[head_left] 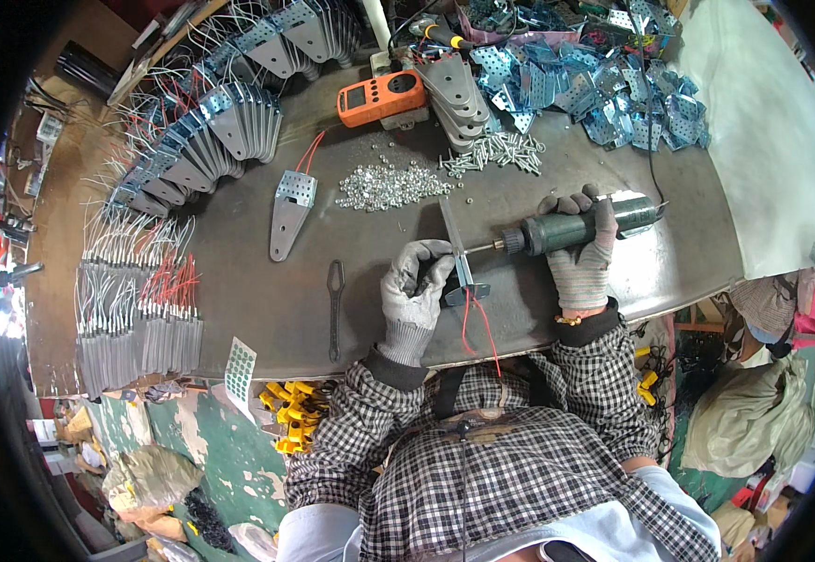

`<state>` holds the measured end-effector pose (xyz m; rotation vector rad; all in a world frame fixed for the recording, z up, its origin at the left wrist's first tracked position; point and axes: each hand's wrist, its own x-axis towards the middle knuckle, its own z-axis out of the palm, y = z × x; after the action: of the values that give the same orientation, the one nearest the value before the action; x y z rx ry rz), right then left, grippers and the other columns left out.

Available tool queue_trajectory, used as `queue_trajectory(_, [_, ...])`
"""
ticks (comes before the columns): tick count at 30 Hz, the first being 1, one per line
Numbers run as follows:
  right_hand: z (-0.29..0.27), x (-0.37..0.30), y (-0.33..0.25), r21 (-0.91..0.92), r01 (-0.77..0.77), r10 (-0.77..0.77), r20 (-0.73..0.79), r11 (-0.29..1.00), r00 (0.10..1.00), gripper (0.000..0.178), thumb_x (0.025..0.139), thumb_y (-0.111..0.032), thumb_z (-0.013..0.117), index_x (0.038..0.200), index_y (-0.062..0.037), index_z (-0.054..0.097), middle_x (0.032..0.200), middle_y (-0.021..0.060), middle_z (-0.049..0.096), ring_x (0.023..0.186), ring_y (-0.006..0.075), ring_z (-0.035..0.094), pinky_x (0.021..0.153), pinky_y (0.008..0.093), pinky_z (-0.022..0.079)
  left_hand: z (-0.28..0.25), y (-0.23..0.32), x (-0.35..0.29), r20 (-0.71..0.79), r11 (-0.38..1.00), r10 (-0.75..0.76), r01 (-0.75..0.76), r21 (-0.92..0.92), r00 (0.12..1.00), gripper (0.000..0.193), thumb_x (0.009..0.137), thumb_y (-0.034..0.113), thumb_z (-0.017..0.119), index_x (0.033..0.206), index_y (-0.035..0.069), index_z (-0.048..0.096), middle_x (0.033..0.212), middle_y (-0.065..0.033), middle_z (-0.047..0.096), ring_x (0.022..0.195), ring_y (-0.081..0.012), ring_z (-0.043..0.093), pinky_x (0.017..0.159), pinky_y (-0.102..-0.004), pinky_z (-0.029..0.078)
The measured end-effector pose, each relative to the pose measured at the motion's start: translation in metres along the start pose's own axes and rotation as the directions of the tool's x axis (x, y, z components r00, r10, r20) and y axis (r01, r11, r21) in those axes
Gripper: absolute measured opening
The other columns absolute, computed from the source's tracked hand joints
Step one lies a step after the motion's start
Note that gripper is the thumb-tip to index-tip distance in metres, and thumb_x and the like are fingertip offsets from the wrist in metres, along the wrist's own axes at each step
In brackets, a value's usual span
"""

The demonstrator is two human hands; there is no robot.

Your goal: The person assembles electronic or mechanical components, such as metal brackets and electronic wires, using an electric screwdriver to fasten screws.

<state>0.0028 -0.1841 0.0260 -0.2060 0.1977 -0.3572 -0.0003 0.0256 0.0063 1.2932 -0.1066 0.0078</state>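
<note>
Power screwdriver [557, 234] | long axis crosswise — bit [485, 247] leftward | right fingers [606, 223] wrap it | left fingers [429, 250] grip bracket [462, 265]

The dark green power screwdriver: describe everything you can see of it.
The power screwdriver has a dark green, cylindrical, plastic-looking body, a ribbed collar and a thin metal bit. The gloved right hand grips it over the bench, bit pointing left. The bit appears to meet the metal bracket; a dark cord seems to leave the other end.
</note>
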Motion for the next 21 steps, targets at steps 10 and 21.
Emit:
queue_trajectory(10, [-0.002,0.003,-0.002,0.042,-0.017,0.015,0.043,0.999,0.999,0.047,0.085,-0.02,0.074,0.122,-0.0059,0.049,0.091,0.001,0.052,0.088,0.0167,0.055,0.103,0.0443,0.043,0.003,0.002,-0.002,-0.007,0.961,0.066,-0.062,0.271,0.998,0.02,0.088,-0.012,0.059,0.106,-0.002,0.063,0.099,-0.0039,0.064,0.091,-0.0092,0.059,0.085,-0.0237,0.05])
queue_trajectory(21, [0.0,0.004,-0.004,0.069,-0.025,0.021,0.057,0.997,0.998,0.043,0.086,-0.018,0.074,0.118,-0.0054,0.05,0.091,0.0022,0.052,0.087,0.0175,0.054,0.102,0.045,0.043,-0.001,-0.007,0.002,-0.112,0.997,-0.062,0.057,-0.054,0.992,0.019,0.089,-0.006,0.051,0.104,-0.008,0.062,0.094,-0.0063,0.061,0.075,-0.0113,0.053,0.077,-0.0279,0.048])
